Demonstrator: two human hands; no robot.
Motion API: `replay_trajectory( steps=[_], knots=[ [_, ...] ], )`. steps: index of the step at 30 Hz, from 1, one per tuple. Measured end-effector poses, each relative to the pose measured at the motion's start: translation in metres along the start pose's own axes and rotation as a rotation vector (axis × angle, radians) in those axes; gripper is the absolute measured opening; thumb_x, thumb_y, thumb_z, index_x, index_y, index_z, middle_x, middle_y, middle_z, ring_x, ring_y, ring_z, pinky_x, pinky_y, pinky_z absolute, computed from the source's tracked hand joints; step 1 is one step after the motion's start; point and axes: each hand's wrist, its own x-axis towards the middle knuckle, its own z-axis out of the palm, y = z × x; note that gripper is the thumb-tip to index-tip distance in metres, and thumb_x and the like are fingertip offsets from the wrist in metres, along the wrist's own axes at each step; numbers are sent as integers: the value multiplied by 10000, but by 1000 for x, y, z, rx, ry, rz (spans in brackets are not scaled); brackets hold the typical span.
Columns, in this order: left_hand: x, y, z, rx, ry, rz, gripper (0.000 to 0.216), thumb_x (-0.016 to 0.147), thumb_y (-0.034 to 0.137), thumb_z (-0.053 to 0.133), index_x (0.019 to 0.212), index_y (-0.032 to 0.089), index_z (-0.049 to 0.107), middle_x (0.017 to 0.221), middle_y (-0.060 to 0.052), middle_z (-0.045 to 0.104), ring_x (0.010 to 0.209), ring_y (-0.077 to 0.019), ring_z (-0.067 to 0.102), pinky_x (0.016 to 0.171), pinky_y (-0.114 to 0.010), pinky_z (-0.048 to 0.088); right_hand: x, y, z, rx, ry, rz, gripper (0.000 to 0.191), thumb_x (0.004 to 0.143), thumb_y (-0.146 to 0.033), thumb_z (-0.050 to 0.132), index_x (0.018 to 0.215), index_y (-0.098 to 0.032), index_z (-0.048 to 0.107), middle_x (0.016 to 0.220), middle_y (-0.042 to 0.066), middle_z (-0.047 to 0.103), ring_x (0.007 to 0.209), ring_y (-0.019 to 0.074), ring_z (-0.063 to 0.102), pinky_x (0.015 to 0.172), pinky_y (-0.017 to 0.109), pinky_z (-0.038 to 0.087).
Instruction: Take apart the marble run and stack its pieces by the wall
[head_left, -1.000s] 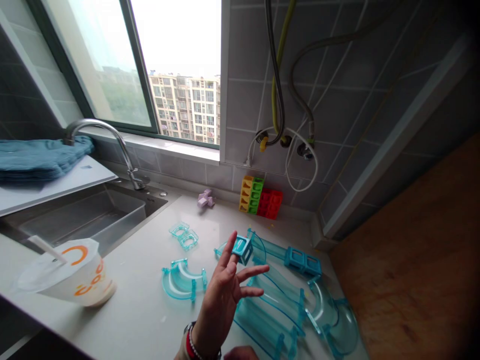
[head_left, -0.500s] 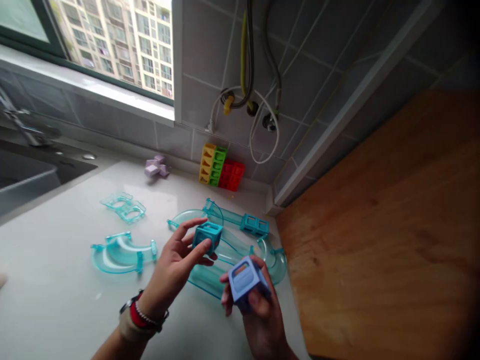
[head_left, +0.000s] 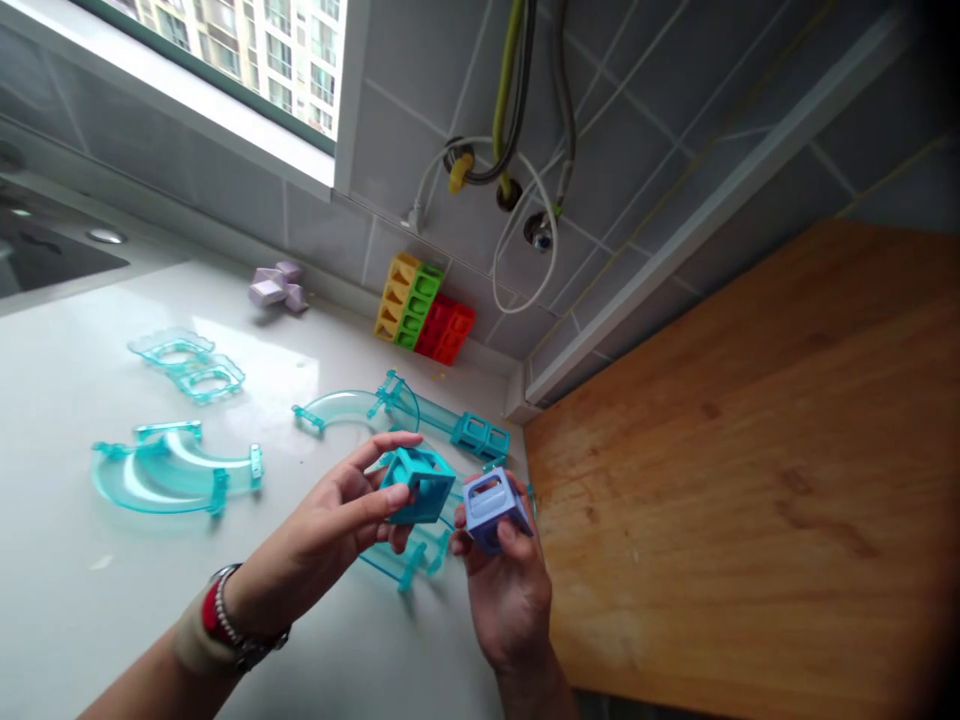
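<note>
Between the thumb and fingers of my left hand [head_left: 341, 510] is a teal hollow cube block [head_left: 421, 487]. My right hand [head_left: 510, 590] grips a lavender-blue hollow cube block [head_left: 491, 508], its open-cut face turned up. The two cubes are held close together above the counter, with a narrow gap between them. Beneath and behind my hands lie clear teal track pieces, partly hidden, among them a long channel piece with a curved end [head_left: 341, 408] and a pair of joined teal cubes [head_left: 481, 436].
A curved clear track [head_left: 169, 475] and two flat clear frames [head_left: 206, 378] lie on the white counter [head_left: 60, 590] at left. Lilac blocks [head_left: 276, 288] and yellow, green and red stacked cubes [head_left: 420, 312] stand by the wall. A wooden panel [head_left: 720, 480] bounds the right side.
The lavender-blue cube has come up and nearer the teal cube, and both have turned in my hands. My view has shifted, so the counter pieces appear farther left.
</note>
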Motion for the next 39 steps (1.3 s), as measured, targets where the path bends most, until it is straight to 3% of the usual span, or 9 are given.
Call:
replay_trajectory(
  steps=[6,9,12,14,17,22,33,39],
  knots=[
    [4,0,-1,-265,65,-136,479,888,224,717,1348,254,589,899,-17,630,639,-99,615,574,-209,541,3,2,0,-23,25,-96,579,833,-594,737,1295,-272,603,976,28,666,788,156,603,693,271,477],
    [3,1,1,-117,71,-83,556,884,248,734,1404,273,538,930,-25,676,647,-122,667,566,-212,548,5,-1,2,21,43,-56,550,862,-666,660,1222,-250,647,914,26,651,727,148,570,660,264,466],
    [2,-1,5,134,103,69,650,863,307,769,1450,252,496,992,-67,731,764,-214,746,628,-274,595,8,-4,4,91,32,30,555,909,-694,560,1187,-226,669,821,13,614,656,132,528,606,244,442],
    [2,-4,7,236,104,131,665,861,335,771,1454,230,490,1064,-102,746,836,-263,765,686,-327,617,9,-4,5,113,29,66,530,930,-676,539,1162,-221,679,777,2,595,628,122,509,589,234,435],
    [3,-8,6,290,49,111,631,892,364,736,1452,228,479,1156,-130,741,876,-283,773,713,-352,620,12,-3,5,120,61,65,438,931,-616,585,1086,-222,696,791,10,625,640,120,526,582,228,440],
    [5,-10,1,353,31,106,568,916,384,711,1413,228,484,1158,-124,745,878,-273,777,718,-332,606,14,-1,2,78,126,11,308,882,-483,690,1078,-246,706,999,48,710,797,169,627,614,264,503],
    [3,-12,-1,383,36,111,502,907,394,719,1342,237,524,1087,-96,760,837,-262,781,690,-323,606,15,4,-3,24,139,-7,317,880,-457,680,1116,-248,709,1062,56,723,829,175,653,621,274,533],
    [4,-14,0,300,21,139,495,922,395,696,1354,231,517,1224,-133,713,1049,-313,737,813,-398,624,15,9,-10,-32,111,-46,392,801,-238,715,1188,-287,679,1119,30,689,956,190,647,726,305,552]
  ],
)
